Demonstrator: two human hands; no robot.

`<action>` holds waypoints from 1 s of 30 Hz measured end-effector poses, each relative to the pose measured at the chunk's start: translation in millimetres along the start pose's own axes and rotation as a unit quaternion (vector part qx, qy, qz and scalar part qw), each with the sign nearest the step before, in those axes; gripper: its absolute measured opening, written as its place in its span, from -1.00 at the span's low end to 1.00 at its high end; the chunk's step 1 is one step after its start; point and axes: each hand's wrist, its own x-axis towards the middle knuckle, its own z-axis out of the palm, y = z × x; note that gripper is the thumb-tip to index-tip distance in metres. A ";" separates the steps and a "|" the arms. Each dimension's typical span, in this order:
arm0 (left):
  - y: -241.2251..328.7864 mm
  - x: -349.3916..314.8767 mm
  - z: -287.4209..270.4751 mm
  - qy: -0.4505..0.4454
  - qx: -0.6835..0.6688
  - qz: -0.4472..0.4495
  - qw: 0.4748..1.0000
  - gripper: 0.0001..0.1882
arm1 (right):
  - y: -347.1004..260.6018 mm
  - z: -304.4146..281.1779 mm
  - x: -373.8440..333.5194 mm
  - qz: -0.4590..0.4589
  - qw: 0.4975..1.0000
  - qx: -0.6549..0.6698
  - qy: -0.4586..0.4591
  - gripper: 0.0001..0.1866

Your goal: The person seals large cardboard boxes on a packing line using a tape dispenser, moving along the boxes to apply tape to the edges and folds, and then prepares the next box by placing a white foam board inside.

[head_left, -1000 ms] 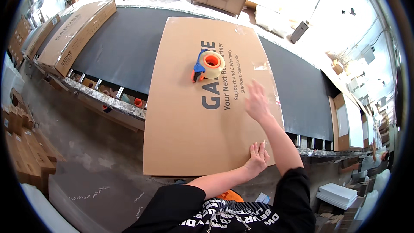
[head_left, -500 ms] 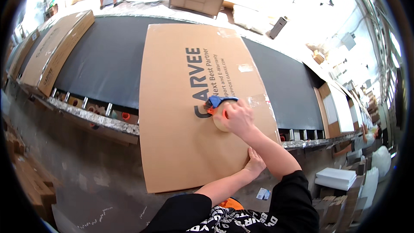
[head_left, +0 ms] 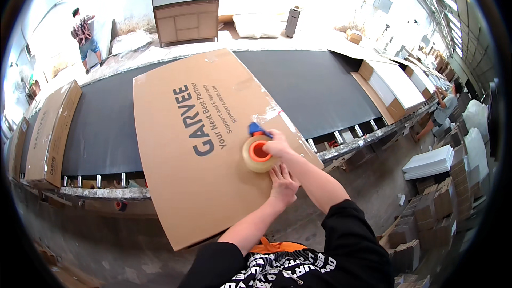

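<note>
Tape dispenser (head_left: pixel 251 156) sits left of the right hand (head_left: pixel 278 144) pinching it, left hand (head_left: pixel 284 186) spread.

One right hand (head_left: pixel 277 144) and one left hand (head_left: pixel 284 185) made two, the left just nearer the body than the right's grip. In that grip was one tape dispenser (head_left: pixel 257 128) with one roll (head_left: pixel 256 166); beneath it lay one large carton (head_left: pixel 202 192). Well to its left, two smaller-looking boxes (head_left: pixel 50 133) sat on one dark belt (head_left: pixel 304 85). Two other people were visible, one far left (head_left: pixel 85 34), one far right (head_left: pixel 447 104) of the grip.
</note>
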 end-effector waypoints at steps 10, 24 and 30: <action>-12.0 1.4 -18.9 0.003 -0.011 -0.026 1.000 -0.21 | 0.7 -195.0 -64.7 -0.126 0.957 0.256 -0.055 -0.20; -15.5 -10.6 -17.7 -0.032 -0.006 -0.077 0.996 -0.04 | 38.9 -154.7 -108.1 -0.035 0.848 -0.474 -0.232 -0.65; -15.0 -13.8 -26.9 -0.024 0.026 -0.064 0.997 -0.02 | 108.6 -133.1 -137.9 0.001 0.828 -0.480 -0.291 -0.67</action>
